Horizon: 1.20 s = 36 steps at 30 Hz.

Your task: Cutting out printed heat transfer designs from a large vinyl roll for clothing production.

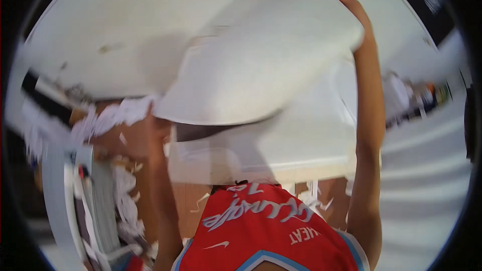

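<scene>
A large white sheet (251, 65) is held raised and bent between my two hands, its material too blurred to tell. My left hand (159, 123) grips its near left corner. On the far right edge is my right hand (354, 10), partly hidden by the sheet, with its fingers along the rim. A dark gap or underside shows below the sheet's curled near edge. Under it, other flat white material (311, 140) lies on the white table (125, 15) in front of me, reaching close to my body.
White scraps (125, 113) hang and lie on the left, over a brown floor (188, 200). A pale grey piece of equipment (103, 200) with a red knob (82, 171) stands at my left. Folded white material (422, 180) lies at right, below small mixed items (432, 95).
</scene>
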Available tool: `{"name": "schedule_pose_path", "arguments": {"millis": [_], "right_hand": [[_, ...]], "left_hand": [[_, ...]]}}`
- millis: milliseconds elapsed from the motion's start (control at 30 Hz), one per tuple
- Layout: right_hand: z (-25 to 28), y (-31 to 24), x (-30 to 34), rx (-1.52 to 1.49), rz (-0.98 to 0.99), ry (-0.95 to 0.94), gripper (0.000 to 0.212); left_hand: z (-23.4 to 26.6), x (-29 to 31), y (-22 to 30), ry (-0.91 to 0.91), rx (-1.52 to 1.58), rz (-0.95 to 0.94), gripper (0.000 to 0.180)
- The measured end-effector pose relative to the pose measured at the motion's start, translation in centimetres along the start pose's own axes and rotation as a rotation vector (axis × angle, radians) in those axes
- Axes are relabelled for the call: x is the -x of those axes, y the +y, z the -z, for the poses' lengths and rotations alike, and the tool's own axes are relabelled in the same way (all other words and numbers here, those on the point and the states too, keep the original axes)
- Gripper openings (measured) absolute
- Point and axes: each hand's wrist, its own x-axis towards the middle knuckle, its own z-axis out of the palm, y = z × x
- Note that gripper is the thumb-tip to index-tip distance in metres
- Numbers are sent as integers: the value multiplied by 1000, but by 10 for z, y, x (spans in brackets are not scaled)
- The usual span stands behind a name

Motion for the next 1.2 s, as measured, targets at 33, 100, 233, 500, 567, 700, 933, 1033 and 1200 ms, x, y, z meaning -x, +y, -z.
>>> {"name": "schedule_pose_path", "arguments": {"millis": [33, 100, 233, 500, 567, 700, 933, 1033, 1200], "right_hand": [[17, -11, -2, 31, -16, 114, 29], [52, -35, -5, 104, -51, 343, 30], [92, -83, 8, 59, 202, 165, 19], [153, -136, 64, 67, 65, 116, 16], [161, -133, 67, 131, 48, 140, 18], [182, -108, 65, 169, 46, 273, 22], [215, -65, 40, 169, -57, 339, 28], [216, -59, 33, 268, -6, 429, 30], [203, -88, 76, 442, 486, 579, 79]], "left_hand": [[-1, -13, 17, -511, -142, 167, 50], [-11, -50, 33, -166, -106, 105, 47], [-62, -103, 61, -415, -914, -177, 41], [-147, -108, 56, -406, -526, 19, 48], [-159, -110, 52, -462, -542, 67, 46], [-186, -123, 50, -347, -639, 100, 38], [-215, -136, 56, -225, -801, -80, 26], [-238, -128, 64, -230, -730, -143, 23], [-273, -14, 56, -149, -1537, -1313, 38]]}}
